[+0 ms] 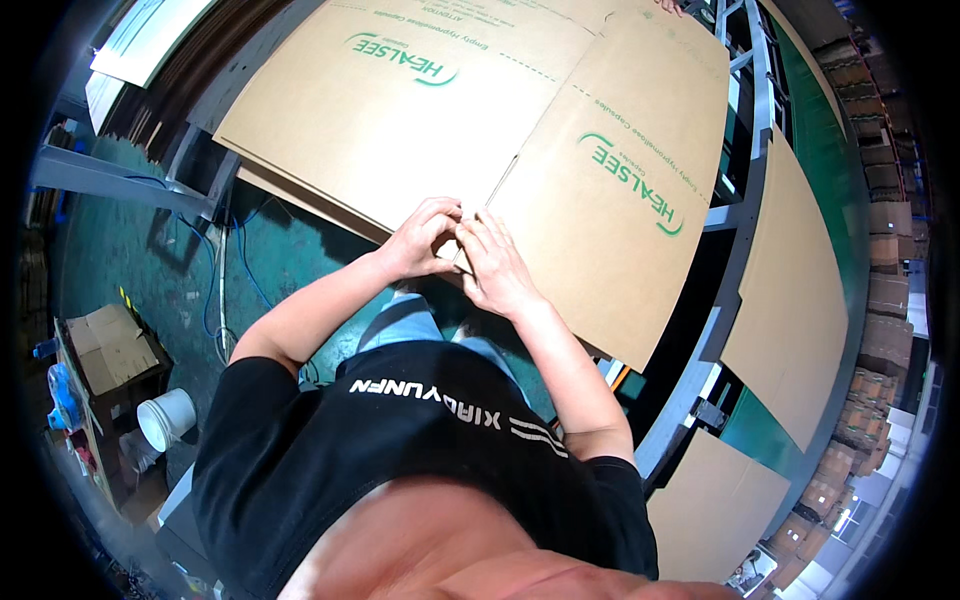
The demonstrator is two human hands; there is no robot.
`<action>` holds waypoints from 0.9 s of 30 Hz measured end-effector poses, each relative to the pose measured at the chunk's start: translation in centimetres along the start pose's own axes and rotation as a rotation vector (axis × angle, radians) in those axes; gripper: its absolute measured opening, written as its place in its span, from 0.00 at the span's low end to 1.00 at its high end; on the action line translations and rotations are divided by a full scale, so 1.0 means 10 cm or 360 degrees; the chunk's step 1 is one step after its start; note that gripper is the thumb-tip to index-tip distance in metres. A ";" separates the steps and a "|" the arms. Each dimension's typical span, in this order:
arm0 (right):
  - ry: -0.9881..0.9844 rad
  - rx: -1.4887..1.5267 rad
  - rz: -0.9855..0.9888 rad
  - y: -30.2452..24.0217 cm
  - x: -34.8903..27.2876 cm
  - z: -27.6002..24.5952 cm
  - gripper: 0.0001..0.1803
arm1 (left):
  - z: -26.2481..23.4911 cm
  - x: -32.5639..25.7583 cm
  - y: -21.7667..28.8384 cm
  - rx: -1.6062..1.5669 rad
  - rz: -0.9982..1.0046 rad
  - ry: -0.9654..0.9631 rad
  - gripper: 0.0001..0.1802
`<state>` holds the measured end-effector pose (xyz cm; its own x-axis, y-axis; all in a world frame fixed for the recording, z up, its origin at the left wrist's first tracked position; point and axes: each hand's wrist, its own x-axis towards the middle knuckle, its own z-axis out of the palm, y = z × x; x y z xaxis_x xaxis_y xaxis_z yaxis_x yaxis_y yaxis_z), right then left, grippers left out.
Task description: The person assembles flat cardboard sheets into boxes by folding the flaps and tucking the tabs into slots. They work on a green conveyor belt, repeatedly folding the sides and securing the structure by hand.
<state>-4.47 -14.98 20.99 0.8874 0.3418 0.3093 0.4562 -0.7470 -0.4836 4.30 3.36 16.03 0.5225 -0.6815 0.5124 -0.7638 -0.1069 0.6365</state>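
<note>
A large flat cardboard sheet with green print lies before me, a slot and a crease running from its near edge toward the far side. At that near edge, beside the slot, my left hand is curled with thumb and fingers closed on the cardboard. Close against it, my right hand lies with its fingers together over the edge, gripping the board right of the slot. A small folded bit of cardboard shows between the hands; my fingers partly hide it. Under the left part, the edge of another sheet shows.
Another person's hand touches the far edge. A metal frame runs along the right, with cardboard sheets on a green surface beyond. At lower left stand a white bucket and a cardboard box; blue cables hang nearby.
</note>
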 end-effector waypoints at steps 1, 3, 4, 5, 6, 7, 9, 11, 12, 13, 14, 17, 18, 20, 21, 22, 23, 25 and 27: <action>-0.0011 0.0077 -0.0045 0.06 0.03 0.01 0.29 | 0.02 -0.02 0.00 0.0005 -0.0045 -0.0029 0.32; -0.0034 0.0226 -0.0135 0.20 0.10 0.02 0.23 | 0.00 0.00 -0.04 0.0032 -0.0055 -0.0061 0.31; -0.0025 0.0244 -0.0104 0.22 0.09 0.04 0.22 | -0.01 -0.01 -0.08 0.0067 -0.0066 -0.0111 0.31; -0.0012 0.0264 -0.0070 0.22 0.08 0.08 0.22 | 0.00 -0.02 -0.12 0.0108 -0.0031 -0.0162 0.31; 0.0001 0.0285 -0.0036 0.23 0.08 0.10 0.22 | 0.01 -0.01 -0.14 0.0126 -0.0020 -0.0173 0.31; 0.0001 0.0308 -0.0007 0.24 0.08 0.12 0.21 | 0.02 -0.01 -0.15 0.0141 -0.0015 -0.0184 0.31; -0.0002 0.0333 0.0008 0.29 0.05 0.12 0.21 | 0.05 0.00 -0.19 0.0154 0.0006 -0.0203 0.33; 0.0007 0.0389 0.0015 0.30 0.04 0.17 0.19 | 0.05 -0.01 -0.21 0.0185 0.0014 -0.0197 0.33; 0.0020 0.0405 0.0009 0.33 0.06 0.18 0.18 | 0.04 -0.01 -0.22 0.0200 0.0016 -0.0196 0.33; 0.0025 0.0425 0.0016 0.33 0.07 0.17 0.17 | 0.04 -0.01 -0.23 0.0208 0.0023 -0.0194 0.34; 0.0024 0.0449 0.0019 0.33 0.07 0.16 0.16 | 0.03 0.02 -0.21 0.0236 0.0037 -0.0204 0.33; 0.0062 0.0448 0.0025 0.27 0.08 0.09 0.15 | 0.04 0.05 -0.17 0.0173 0.0040 -0.0183 0.31; 0.0074 0.0430 0.0023 0.24 0.09 0.08 0.16 | 0.02 0.03 -0.18 0.0166 0.0040 -0.0181 0.31; 0.0121 0.0369 0.0034 0.16 0.09 0.02 0.14 | 0.06 0.00 -0.20 0.0155 0.0060 -0.0151 0.30; 0.0136 0.0345 0.0054 0.09 0.10 -0.03 0.13 | 0.04 -0.01 -0.23 0.0176 0.0068 -0.0151 0.30; 0.0136 0.0311 0.0097 0.02 0.07 -0.08 0.12 | 0.06 -0.03 -0.19 0.0169 0.0074 -0.0151 0.30; 0.0138 0.0255 0.0120 0.09 0.03 0.03 0.11 | 0.07 0.00 -0.18 0.0151 0.0082 -0.0123 0.30; 0.0151 0.0179 0.0129 0.22 -0.06 0.24 0.08 | 0.13 0.03 -0.15 0.0125 0.0090 -0.0108 0.29; 0.0058 0.0249 0.0167 0.31 -0.12 0.32 0.11 | 0.14 0.01 -0.18 0.0093 0.0068 -0.0097 0.31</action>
<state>-3.89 -15.86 16.46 0.9290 0.2436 0.2786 0.3685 -0.6787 -0.6353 5.18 2.43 14.11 0.4664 -0.7287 0.5014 -0.8066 -0.1177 0.5793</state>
